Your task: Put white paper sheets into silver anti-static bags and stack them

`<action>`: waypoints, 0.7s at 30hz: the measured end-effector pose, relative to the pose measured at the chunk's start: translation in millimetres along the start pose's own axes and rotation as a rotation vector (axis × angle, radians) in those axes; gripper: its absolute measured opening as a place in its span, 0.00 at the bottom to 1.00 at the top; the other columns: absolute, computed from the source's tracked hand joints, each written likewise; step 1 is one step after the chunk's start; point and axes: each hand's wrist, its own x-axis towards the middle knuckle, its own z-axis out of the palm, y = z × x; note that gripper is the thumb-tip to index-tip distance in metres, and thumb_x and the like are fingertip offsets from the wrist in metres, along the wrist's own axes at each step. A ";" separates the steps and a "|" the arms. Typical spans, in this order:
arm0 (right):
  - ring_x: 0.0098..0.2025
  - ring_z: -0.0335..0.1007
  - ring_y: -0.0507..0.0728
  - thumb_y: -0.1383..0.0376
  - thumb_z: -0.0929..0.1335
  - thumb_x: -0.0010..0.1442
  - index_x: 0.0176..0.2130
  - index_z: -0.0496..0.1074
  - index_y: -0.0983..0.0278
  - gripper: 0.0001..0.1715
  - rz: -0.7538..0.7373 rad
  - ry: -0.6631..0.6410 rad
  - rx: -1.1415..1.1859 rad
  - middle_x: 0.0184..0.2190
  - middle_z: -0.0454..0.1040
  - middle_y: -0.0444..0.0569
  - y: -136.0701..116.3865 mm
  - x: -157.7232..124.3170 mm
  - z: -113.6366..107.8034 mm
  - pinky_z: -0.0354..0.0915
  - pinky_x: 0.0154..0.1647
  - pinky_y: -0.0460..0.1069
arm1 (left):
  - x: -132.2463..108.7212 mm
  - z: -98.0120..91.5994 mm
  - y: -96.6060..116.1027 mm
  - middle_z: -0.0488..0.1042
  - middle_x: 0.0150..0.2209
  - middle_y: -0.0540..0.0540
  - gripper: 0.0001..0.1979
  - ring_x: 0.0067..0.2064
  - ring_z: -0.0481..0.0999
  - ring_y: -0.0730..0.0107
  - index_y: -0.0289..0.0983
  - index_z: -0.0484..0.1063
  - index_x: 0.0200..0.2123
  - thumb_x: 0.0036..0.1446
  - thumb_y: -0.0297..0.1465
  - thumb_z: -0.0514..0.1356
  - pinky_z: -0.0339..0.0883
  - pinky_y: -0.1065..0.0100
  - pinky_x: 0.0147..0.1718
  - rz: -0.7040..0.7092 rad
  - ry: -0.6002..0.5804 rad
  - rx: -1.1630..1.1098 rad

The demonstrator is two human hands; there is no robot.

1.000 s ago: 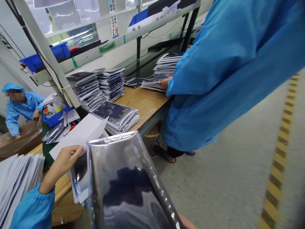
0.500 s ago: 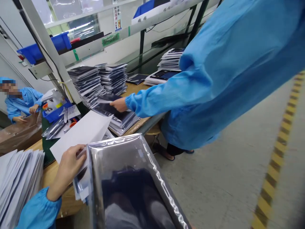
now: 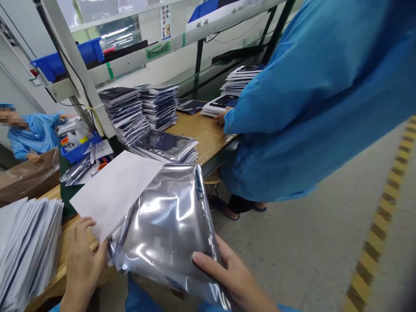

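My right hand (image 3: 234, 271) grips the right edge of a flat panel in a shiny clear plastic bag (image 3: 169, 221), thumb on top and fingers beneath. The bag is tilted, its left side overlapping a white paper sheet (image 3: 117, 186). My left hand (image 3: 82, 258) is at the sheet's lower left edge, fingers and thumb apart, with fingertips against the paper. What lies under the sheet is mostly hidden. Just beyond is a low stack of bagged panels (image 3: 164, 145) on the wooden table (image 3: 208, 134).
A co-worker in a blue smock (image 3: 286, 125) stands at right, one hand by a stack (image 3: 217, 106). Tall bagged stacks (image 3: 125, 115) stand behind. White envelopes (image 3: 29, 251) fill the lower left. A blue bin (image 3: 81, 147) and another person (image 3: 35, 134) are at far left.
The bagged panel has dropped lower and tilted, and my right hand has come into view on it. My left hand has shifted down-left. The co-worker's hand has moved from the near stack to the back one.
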 end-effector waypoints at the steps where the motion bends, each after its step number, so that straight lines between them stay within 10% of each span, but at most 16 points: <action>1: 0.44 0.74 0.64 0.51 0.76 0.45 0.49 0.71 0.59 0.33 -0.009 -0.018 0.019 0.39 0.79 0.50 1.8 4.3 6.2 0.71 0.40 0.52 | -6.0 -2.3 -1.0 0.71 0.39 0.40 0.14 0.43 0.71 0.52 0.38 0.64 0.37 0.53 0.42 0.56 0.64 0.57 0.40 -0.094 0.015 0.032; 7: 0.45 0.74 0.61 0.53 0.76 0.46 0.49 0.71 0.58 0.31 -0.031 -0.006 0.038 0.42 0.79 0.49 24.1 9.0 31.0 0.70 0.42 0.50 | -35.8 -6.4 2.7 0.69 0.24 0.49 0.12 0.29 0.69 0.64 0.40 0.65 0.23 0.54 0.40 0.55 0.58 0.66 0.29 -0.406 -0.127 -0.151; 15: 0.40 0.76 0.61 0.54 0.76 0.47 0.50 0.68 0.61 0.33 0.006 -0.047 0.081 0.39 0.80 0.50 33.4 3.4 42.2 0.71 0.41 0.52 | -53.0 -5.4 18.7 0.64 0.23 0.52 0.13 0.26 0.65 0.69 0.40 0.63 0.26 0.61 0.38 0.50 0.60 0.70 0.26 -0.477 0.155 -0.526; 21: 0.41 0.76 0.61 0.54 0.75 0.48 0.47 0.70 0.60 0.28 -0.039 -0.009 0.094 0.39 0.80 0.48 38.9 -7.7 56.3 0.71 0.43 0.52 | -90.9 -0.1 15.4 0.71 0.21 0.48 0.09 0.24 0.69 0.66 0.43 0.71 0.27 0.58 0.37 0.57 0.62 0.66 0.26 -0.156 0.122 -0.403</action>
